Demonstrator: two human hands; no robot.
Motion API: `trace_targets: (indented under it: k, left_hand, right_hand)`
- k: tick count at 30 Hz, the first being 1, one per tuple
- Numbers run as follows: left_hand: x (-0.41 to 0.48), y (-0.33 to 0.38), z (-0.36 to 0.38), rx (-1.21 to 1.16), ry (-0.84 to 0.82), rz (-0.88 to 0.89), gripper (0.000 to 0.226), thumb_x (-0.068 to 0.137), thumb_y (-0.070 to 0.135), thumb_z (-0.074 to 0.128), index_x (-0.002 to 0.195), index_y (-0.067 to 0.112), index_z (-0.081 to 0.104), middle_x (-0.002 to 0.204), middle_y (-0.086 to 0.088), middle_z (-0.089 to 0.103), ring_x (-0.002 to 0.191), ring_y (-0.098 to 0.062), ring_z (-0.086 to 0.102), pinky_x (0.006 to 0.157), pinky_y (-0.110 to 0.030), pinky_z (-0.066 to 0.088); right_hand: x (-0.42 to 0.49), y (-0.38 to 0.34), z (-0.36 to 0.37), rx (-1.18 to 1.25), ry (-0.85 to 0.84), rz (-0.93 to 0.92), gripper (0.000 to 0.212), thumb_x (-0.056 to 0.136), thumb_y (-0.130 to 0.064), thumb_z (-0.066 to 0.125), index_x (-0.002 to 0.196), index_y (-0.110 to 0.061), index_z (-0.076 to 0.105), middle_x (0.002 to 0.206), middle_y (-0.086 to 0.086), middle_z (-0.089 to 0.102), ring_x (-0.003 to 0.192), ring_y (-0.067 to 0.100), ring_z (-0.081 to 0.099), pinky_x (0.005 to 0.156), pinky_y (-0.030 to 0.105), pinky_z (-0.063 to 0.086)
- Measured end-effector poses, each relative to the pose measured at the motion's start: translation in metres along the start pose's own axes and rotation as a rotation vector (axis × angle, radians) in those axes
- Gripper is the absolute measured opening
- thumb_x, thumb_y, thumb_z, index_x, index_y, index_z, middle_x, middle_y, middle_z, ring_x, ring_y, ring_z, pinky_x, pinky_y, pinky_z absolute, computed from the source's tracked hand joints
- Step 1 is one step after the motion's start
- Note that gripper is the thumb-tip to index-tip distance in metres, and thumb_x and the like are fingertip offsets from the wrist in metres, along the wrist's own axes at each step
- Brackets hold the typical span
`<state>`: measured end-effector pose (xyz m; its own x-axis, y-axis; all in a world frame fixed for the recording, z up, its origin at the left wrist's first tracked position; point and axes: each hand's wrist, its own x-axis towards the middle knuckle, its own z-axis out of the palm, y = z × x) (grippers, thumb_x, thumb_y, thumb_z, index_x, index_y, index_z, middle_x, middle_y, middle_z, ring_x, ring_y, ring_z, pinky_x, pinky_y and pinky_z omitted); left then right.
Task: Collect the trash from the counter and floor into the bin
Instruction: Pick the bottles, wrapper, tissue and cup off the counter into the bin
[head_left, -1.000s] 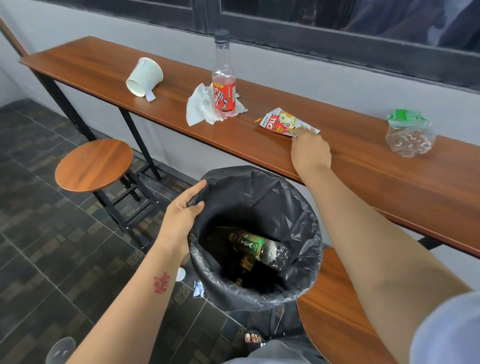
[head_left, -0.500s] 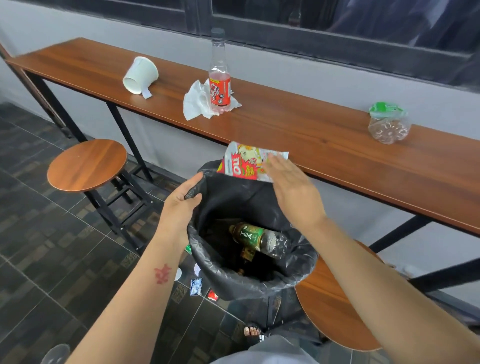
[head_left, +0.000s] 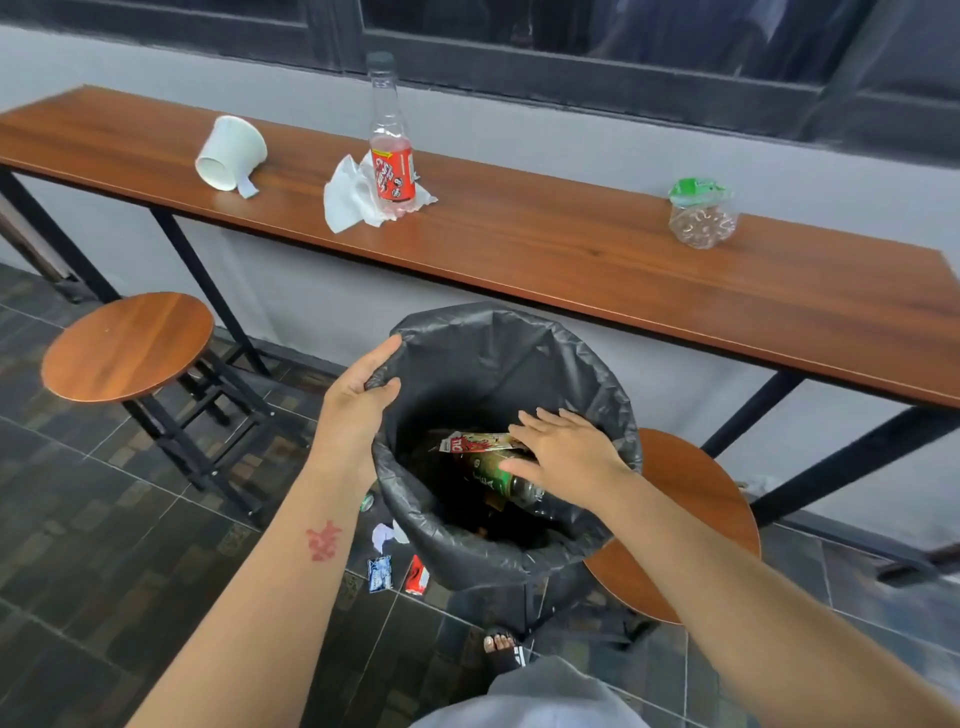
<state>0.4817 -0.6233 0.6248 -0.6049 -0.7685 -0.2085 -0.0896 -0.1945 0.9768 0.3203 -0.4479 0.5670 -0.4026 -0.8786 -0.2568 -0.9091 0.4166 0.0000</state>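
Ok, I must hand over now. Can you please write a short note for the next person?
Left hand grips the rim of the bin; right hand is open over it.
In the bin: snack wrapper and tea bottle.
Left on the counter: tipped paper cup, red-label bottle standing on a tissue, crushed clear bottle.
Left on the floor beside the bin: white paper scrap, blue packet, red packet.

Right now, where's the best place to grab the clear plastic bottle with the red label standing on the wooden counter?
Grip the clear plastic bottle around its red-labelled middle, coming from the wooden counter's near edge. It stands upright, wall behind, and the crumpled white tissue lies at its base, so a side grip higher up likely lifts cleanly.
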Motion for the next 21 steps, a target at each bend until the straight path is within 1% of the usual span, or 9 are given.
trace_targets:
  k: [2,3,5,8,12,14,18,19,21]
  left_hand:
    - [0.002,-0.001,0.004,0.01,-0.028,0.007,0.052,0.098,-0.003,0.053,0.128,0.037,0.067,0.14,0.017,0.058,0.134,-0.003,0.045,0.102,-0.019,0.037]
    - [0.003,-0.001,0.007,0.016,-0.041,0.008,0.052,0.098,-0.003,0.053,0.127,0.038,0.068,0.139,0.018,0.058,0.134,-0.004,0.046,0.104,-0.021,0.037]
    - [0.006,-0.003,0.011,0.022,-0.064,-0.006,0.051,0.098,-0.001,0.054,0.122,0.041,0.07,0.137,0.018,0.061,0.134,-0.008,0.049,0.11,-0.03,0.039]
    - [0.012,-0.002,0.02,0.027,-0.084,-0.025,0.05,0.098,0.001,0.055,0.119,0.044,0.071,0.134,0.015,0.064,0.129,-0.014,0.056,0.11,-0.042,0.044]
    - [0.016,0.003,0.036,0.0,-0.111,-0.029,0.048,0.098,0.0,0.055,0.122,0.039,0.071,0.127,0.014,0.068,0.123,-0.013,0.061,0.102,-0.037,0.051]
    - [0.017,0.004,0.041,0.006,-0.121,-0.032,0.049,0.098,-0.001,0.054,0.124,0.037,0.07,0.124,0.015,0.069,0.122,-0.009,0.061,0.1,-0.031,0.051]
    - [0.026,-0.003,0.042,0.055,-0.163,-0.061,0.05,0.098,0.003,0.055,0.119,0.046,0.07,0.13,0.016,0.066,0.129,-0.015,0.056,0.111,-0.044,0.041]
    - [0.027,-0.004,0.043,0.062,-0.168,-0.066,0.049,0.098,0.003,0.055,0.119,0.045,0.07,0.131,0.016,0.066,0.13,-0.015,0.055,0.111,-0.042,0.041]
    - [0.027,-0.004,0.049,0.061,-0.169,-0.06,0.048,0.099,0.002,0.055,0.121,0.041,0.07,0.13,0.018,0.066,0.128,-0.009,0.055,0.106,-0.03,0.045]
  right_hand:
    - [-0.007,0.003,-0.007,0.014,0.087,0.009,0.096,0.077,-0.073,-0.004,0.152,-0.024,0.03,0.16,-0.002,0.025,0.148,0.015,0.019,0.121,0.033,0.012]
    - [-0.009,0.005,-0.011,0.038,0.174,0.015,0.097,0.077,-0.072,-0.005,0.151,-0.023,0.033,0.158,-0.002,0.029,0.147,0.014,0.023,0.12,0.031,0.014]
    - [-0.009,0.014,-0.02,0.1,0.408,0.043,0.085,0.088,-0.071,0.007,0.145,-0.021,0.045,0.151,-0.001,0.043,0.142,0.013,0.035,0.119,0.031,0.022]
    - [-0.006,0.039,-0.036,0.214,0.762,0.133,0.057,0.098,-0.05,0.033,0.135,-0.015,0.058,0.141,0.004,0.055,0.133,0.019,0.049,0.114,0.036,0.034]
    - [0.006,0.083,-0.065,0.261,1.008,0.313,0.042,0.1,-0.032,0.049,0.135,-0.008,0.056,0.143,0.013,0.051,0.135,0.027,0.046,0.115,0.039,0.031]
    - [0.015,0.107,-0.077,0.246,1.044,0.418,0.044,0.1,-0.031,0.047,0.136,-0.006,0.054,0.145,0.016,0.048,0.137,0.03,0.042,0.116,0.037,0.027]
    - [0.035,0.146,-0.093,0.25,0.953,0.57,0.053,0.098,-0.034,0.049,0.143,-0.007,0.043,0.152,0.018,0.037,0.143,0.034,0.03,0.119,0.04,0.022]
    - [0.04,0.154,-0.096,0.263,0.915,0.611,0.056,0.098,-0.035,0.05,0.145,-0.008,0.039,0.155,0.017,0.033,0.144,0.035,0.027,0.119,0.042,0.021]
    - [0.049,0.168,-0.102,0.275,0.83,0.693,0.061,0.097,-0.039,0.052,0.149,-0.014,0.032,0.159,0.015,0.023,0.146,0.036,0.021,0.119,0.044,0.019]
